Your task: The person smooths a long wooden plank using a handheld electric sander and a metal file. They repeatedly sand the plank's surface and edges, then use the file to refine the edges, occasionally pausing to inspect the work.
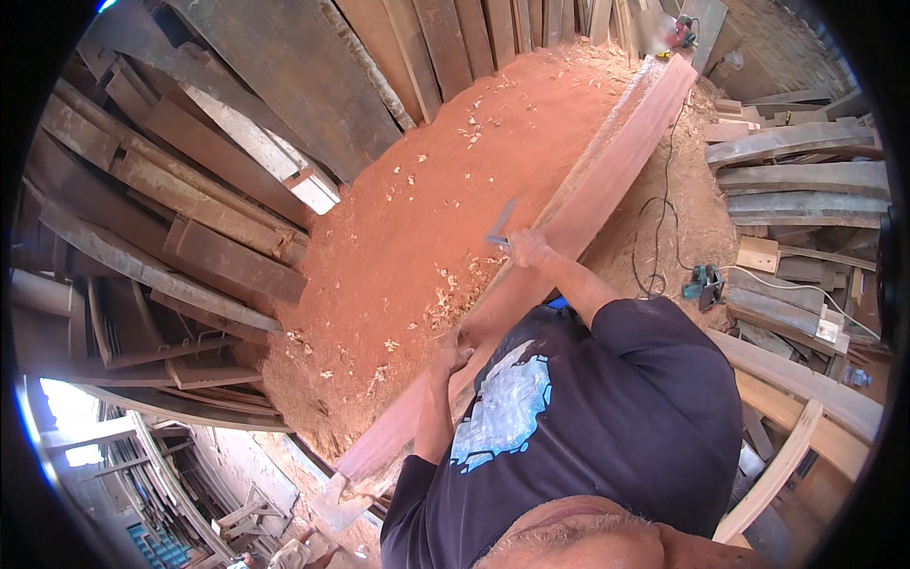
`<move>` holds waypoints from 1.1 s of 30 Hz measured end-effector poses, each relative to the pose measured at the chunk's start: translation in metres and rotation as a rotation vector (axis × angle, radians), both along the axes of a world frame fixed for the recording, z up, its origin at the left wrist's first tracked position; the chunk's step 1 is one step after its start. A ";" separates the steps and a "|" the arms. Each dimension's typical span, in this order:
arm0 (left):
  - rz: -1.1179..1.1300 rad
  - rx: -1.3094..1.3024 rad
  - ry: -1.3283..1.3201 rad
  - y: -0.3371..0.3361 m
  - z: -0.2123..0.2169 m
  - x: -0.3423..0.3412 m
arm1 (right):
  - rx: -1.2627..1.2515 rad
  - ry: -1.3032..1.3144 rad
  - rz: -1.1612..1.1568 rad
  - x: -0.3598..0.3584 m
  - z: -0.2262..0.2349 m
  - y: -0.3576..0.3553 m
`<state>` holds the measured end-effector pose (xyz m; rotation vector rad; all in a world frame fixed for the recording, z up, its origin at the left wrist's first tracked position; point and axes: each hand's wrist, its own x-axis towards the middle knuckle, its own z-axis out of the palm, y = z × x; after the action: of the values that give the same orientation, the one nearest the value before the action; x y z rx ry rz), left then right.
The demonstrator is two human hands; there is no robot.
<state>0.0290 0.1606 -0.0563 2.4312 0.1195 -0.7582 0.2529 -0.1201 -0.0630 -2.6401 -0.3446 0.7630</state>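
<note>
A long reddish wooden plank (616, 190) runs diagonally before me, from lower left to far upper right. My left hand (451, 357) is closed at the plank's edge, its fingers curled and partly hidden. Farther along the plank, my right hand (528, 249) grips a metal try square (500, 226). The square's thin arms stick out past the plank's far edge, over the sawdust. Whether the square touches the wood, I cannot tell.
Reddish sawdust (398, 256) with pale shavings covers the ground. Boards (237, 256) lean at the left and back. A green power tool (703, 284) with a dark cord (654, 237) sits at the right, near stacked timber (806, 180). A red power tool (681, 36) is at the plank's far end.
</note>
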 end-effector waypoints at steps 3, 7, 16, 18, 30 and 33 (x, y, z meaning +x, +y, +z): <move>-0.003 0.073 -0.072 0.009 0.008 -0.002 | 0.131 -0.054 -0.067 -0.009 0.009 0.006; -0.014 0.127 -0.102 0.006 0.003 0.004 | 0.250 -0.107 -0.122 -0.017 0.003 -0.012; 0.129 0.104 0.105 -0.001 0.004 0.034 | 0.308 -0.236 -0.492 -0.033 0.035 -0.059; 0.091 0.055 0.042 0.000 -0.002 0.040 | 0.360 -0.353 -0.466 -0.029 0.041 -0.067; -0.179 0.483 -0.456 -0.159 -0.057 0.050 | 0.447 -0.201 -0.135 0.015 0.064 -0.100; -0.154 0.786 -0.409 -0.196 -0.070 0.069 | 0.481 -0.164 -0.104 0.040 0.070 -0.139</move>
<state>0.0976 -0.0352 -0.1264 3.3218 0.0766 -0.2693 0.2933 -0.2594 0.0072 -2.2451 -0.3766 0.3713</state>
